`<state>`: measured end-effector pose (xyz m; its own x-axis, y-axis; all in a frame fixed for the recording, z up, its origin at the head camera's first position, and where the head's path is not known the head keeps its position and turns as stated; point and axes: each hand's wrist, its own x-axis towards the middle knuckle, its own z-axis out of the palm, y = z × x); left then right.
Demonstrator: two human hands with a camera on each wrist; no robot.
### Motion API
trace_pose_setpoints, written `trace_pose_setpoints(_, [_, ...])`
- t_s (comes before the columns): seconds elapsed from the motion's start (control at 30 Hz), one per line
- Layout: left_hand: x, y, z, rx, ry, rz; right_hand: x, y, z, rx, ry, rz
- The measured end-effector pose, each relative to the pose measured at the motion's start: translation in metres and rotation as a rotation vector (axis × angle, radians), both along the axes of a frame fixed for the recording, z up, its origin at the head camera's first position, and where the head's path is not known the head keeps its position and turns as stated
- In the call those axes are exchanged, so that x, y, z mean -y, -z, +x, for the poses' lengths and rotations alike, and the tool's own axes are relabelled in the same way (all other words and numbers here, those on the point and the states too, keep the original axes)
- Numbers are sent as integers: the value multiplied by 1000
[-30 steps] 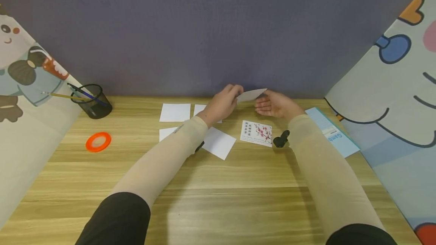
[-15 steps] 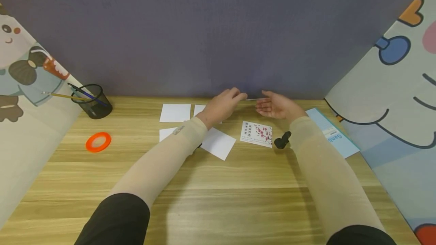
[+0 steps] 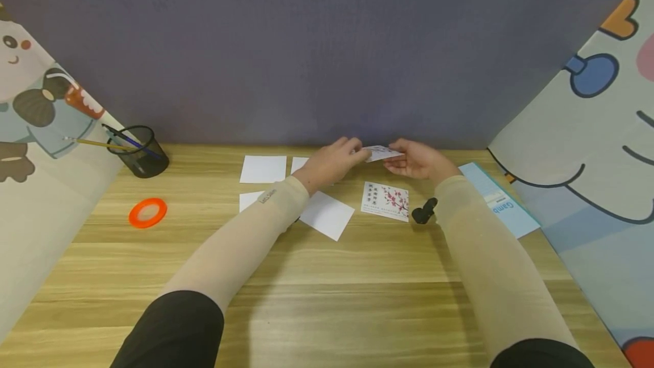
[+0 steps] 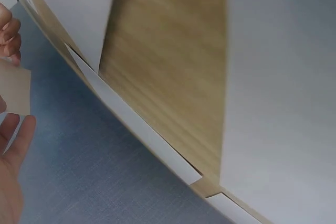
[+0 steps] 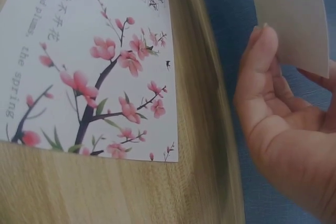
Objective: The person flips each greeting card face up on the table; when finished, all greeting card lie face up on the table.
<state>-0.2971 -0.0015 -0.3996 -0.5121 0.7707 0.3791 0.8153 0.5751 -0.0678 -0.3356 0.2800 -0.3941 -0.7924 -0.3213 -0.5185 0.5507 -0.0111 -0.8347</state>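
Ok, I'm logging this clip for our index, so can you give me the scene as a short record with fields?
setting: wooden desk against a purple wall
left hand: pinches the left edge of a small card
right hand: holds the card's right edge
card: held above the desk, printed side up
below the hands: blossom card lying flat
nearby: blank white cards, black clip, blue booklet
far left: mesh pen cup, orange ring

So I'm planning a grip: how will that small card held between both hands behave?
The card looks thin and light, pinched by the left hand and the right hand. It probably flexes slightly; its edge looks straight. Likely slippery flat on the table.
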Motion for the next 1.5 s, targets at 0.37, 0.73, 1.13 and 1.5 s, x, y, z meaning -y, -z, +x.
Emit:
trace_pose_setpoints(0.37, [2, -2, 1, -12, 12, -39, 0, 0, 4, -27, -34, 35])
trace_pose_setpoints(0.73, [4, -5, 0, -8, 3, -15, -1, 2, 6, -75, -95, 33])
trace_pose_setpoints(1.13, [4, -9, -2, -38, -26, 32, -2, 1, 8, -119, -79, 80])
trace_pose_setpoints(1.5, [4, -8, -2, -29, -38, 75, -4, 1, 8, -146, -74, 25])
